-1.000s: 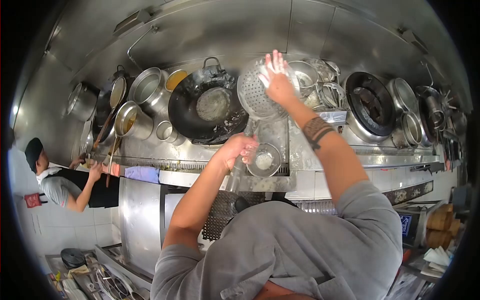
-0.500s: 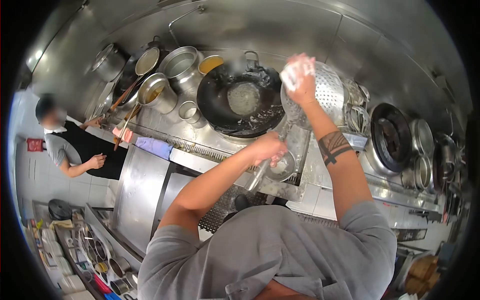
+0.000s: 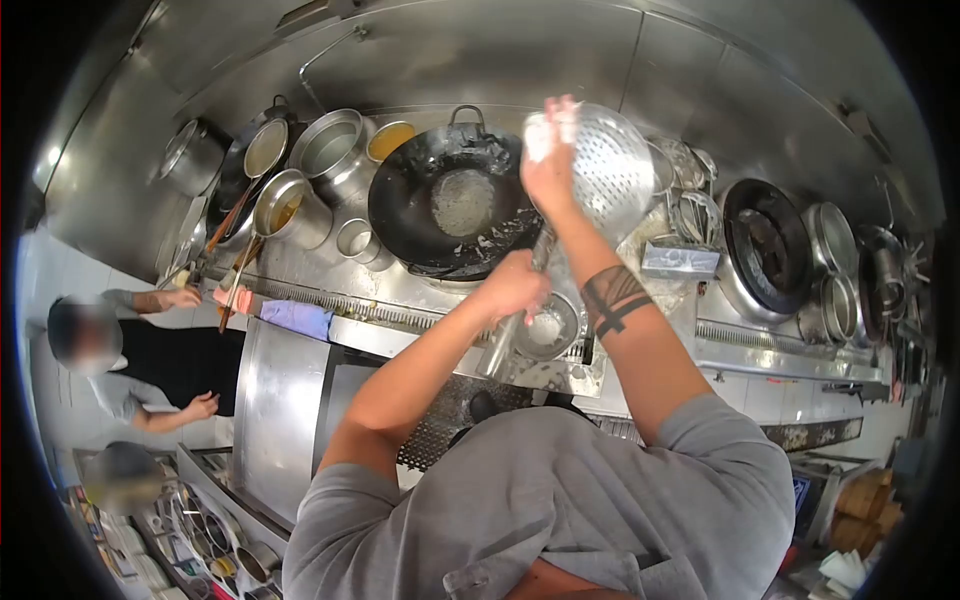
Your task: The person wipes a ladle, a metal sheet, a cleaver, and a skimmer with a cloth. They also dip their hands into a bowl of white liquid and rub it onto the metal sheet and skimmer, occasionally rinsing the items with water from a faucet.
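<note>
My left hand (image 3: 518, 287) is wrapped round the metal handle of a large perforated skimmer (image 3: 612, 165). The skimmer's round, hole-dotted bowl is raised to the right of a black wok (image 3: 400, 200) with a pale, cloudy patch in its bottom. At the bowl's left edge is my right hand (image 3: 550, 165), its fingers stretched upward and smeared with a thick white substance. Part of the bowl is hidden behind this hand and forearm. Below the left hand, a small metal bowl (image 3: 570, 322) with something white inside sits at the counter's front.
Left of the wok stand metal pots (image 3: 318, 215), a small cup (image 3: 357, 240) and a container of orange-yellow liquid (image 3: 391, 141). A metal box (image 3: 680, 262) and another dark wok (image 3: 735, 225) lie to the right. A co-worker (image 3: 185, 350) stands at the far left.
My right hand has come closer in toward the wok, over the skimmer's left edge. The skimmer's bowl shows more fully. My view has shifted, and another person's head appears at lower left.
</note>
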A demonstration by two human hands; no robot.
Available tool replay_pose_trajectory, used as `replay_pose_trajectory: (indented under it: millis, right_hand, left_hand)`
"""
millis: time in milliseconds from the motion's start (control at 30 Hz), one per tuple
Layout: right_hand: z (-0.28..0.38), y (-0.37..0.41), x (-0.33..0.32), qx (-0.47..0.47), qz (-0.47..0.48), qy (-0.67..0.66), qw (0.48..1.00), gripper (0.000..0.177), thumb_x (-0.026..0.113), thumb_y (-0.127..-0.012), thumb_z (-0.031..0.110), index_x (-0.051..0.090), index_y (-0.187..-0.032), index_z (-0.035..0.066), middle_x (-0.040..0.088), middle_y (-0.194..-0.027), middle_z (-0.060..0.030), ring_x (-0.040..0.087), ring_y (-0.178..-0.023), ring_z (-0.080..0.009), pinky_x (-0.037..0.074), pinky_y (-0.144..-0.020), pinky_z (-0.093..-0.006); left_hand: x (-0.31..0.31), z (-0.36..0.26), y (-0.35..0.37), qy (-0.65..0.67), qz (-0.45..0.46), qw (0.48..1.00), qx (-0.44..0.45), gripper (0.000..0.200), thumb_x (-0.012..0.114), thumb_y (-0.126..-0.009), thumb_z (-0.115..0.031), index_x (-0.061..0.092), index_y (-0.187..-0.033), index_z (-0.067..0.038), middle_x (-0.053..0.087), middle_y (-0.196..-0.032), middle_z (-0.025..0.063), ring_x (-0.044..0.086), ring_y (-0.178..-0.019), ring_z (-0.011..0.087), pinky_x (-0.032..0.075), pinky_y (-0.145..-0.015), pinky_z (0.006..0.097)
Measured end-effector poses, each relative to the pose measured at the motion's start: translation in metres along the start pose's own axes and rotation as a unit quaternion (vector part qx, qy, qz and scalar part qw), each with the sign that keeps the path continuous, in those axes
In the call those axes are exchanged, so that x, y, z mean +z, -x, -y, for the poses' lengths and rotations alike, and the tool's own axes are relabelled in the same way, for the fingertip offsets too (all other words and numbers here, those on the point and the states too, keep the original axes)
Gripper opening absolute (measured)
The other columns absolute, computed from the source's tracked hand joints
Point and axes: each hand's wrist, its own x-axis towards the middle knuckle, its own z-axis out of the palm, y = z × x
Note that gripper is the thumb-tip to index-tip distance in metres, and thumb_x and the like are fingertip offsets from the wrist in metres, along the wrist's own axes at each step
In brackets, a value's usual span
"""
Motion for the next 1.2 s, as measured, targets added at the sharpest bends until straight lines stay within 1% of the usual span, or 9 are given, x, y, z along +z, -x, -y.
replay_pose_trajectory:
  millis: [167,333,433,533,633,767,1000,1133,1200]
  right_hand:
    - [0.021,0.067,-0.028,-0.001,0.334,-0.101,0.937,0.044,0.072,-0.089,0.012,0.062,-0.132,0.006,0.055,-0.146,-0.0205,0.043,-0.143,-0.0394,0.038,-0.115,-0.0401]
    - [0.051,0.078,-0.039,0.292,0.213,-0.101,0.927,0.043,0.07,-0.087,0.011,0.059,-0.127,-0.002,0.062,-0.132,-0.0244,0.057,-0.126,-0.0415,0.045,-0.106,-0.0411]
    - [0.06,0.061,-0.044,0.386,0.167,-0.064,0.905,0.032,0.069,-0.087,0.007,0.061,-0.114,-0.007,0.067,-0.114,-0.0274,0.069,-0.103,-0.0381,0.054,-0.088,-0.0424]
    - [0.038,0.023,-0.051,0.544,0.063,-0.4,0.735,0.009,0.063,-0.088,-0.001,0.064,-0.096,-0.003,0.064,-0.078,-0.0134,0.065,-0.06,-0.0247,0.054,-0.048,-0.0386]
    - [0.021,0.002,-0.054,0.52,-0.035,-0.421,0.742,0.009,0.057,-0.092,0.002,0.064,-0.095,-0.002,0.064,-0.077,-0.0137,0.064,-0.059,-0.0259,0.056,-0.049,-0.0409]
    - [0.033,0.021,-0.056,0.509,-0.055,-0.421,0.749,0.016,0.063,-0.091,0.002,0.059,-0.106,0.001,0.065,-0.081,-0.0099,0.063,-0.059,-0.0204,0.053,-0.05,-0.0357]
    - [0.011,0.023,-0.074,0.519,-0.022,-0.439,0.733,0.022,0.076,-0.087,0.004,0.058,-0.1,0.007,0.062,-0.086,-0.0061,0.064,-0.07,-0.0175,0.057,-0.056,-0.035]
    - [0.0,0.019,-0.098,0.541,-0.014,-0.616,0.573,0.02,0.071,-0.096,0.022,0.06,-0.103,0.007,0.062,-0.087,-0.0053,0.065,-0.072,-0.018,0.057,-0.058,-0.0375]
    - [0.011,0.04,-0.097,0.546,-0.001,-0.586,0.599,0.022,0.072,-0.095,0.019,0.061,-0.109,0.006,0.063,-0.09,-0.0054,0.066,-0.074,-0.0175,0.057,-0.06,-0.037]
  left_hand:
    - [-0.019,0.011,-0.018,0.079,-0.09,0.993,0.024,0.014,0.059,-0.083,0.0,0.054,-0.095,0.004,0.054,-0.067,0.0061,0.05,-0.047,0.0156,0.045,-0.041,0.0332]
    - [-0.02,0.022,-0.037,-0.007,-0.104,0.992,0.067,0.023,0.058,-0.085,-0.003,0.052,-0.106,0.005,0.056,-0.07,0.0082,0.056,-0.055,0.0213,0.05,-0.05,0.0383]
    - [-0.018,0.028,-0.042,-0.271,-0.237,0.875,0.323,0.036,0.062,-0.084,-0.005,0.05,-0.117,0.005,0.059,-0.079,0.0139,0.061,-0.067,0.0317,0.054,-0.069,0.0453]
    - [-0.005,0.013,-0.035,-0.291,-0.225,0.836,0.406,0.048,0.07,-0.083,-0.003,0.047,-0.125,0.0,0.06,-0.097,0.0175,0.062,-0.071,0.0321,0.054,-0.073,0.0473]
    - [0.01,-0.008,-0.007,0.169,0.056,0.979,0.103,0.04,0.065,-0.093,-0.004,0.045,-0.127,-0.005,0.06,-0.087,0.0134,0.063,-0.065,0.0263,0.054,-0.06,0.0441]
    - [-0.005,-0.01,-0.02,0.161,0.037,0.986,0.009,0.033,0.051,-0.107,-0.041,0.048,-0.106,-0.008,0.045,-0.063,0.001,0.041,-0.044,0.0107,0.039,-0.038,0.0294]
    - [0.033,0.01,-0.049,-0.127,-0.134,0.93,0.317,0.03,0.049,-0.108,-0.033,0.054,-0.113,-0.004,0.053,-0.067,0.003,0.048,-0.045,0.013,0.044,-0.041,0.0316]
    - [0.02,0.018,-0.06,-0.174,-0.163,0.94,0.245,0.03,0.05,-0.108,-0.027,0.06,-0.097,-0.001,0.06,-0.073,0.0026,0.051,-0.057,0.0094,0.046,-0.05,0.0285]
    - [0.006,0.036,-0.089,-0.145,-0.243,0.907,0.312,0.028,0.05,-0.108,-0.024,0.063,-0.099,-0.001,0.061,-0.07,0.006,0.053,-0.06,0.0121,0.047,-0.056,0.0304]
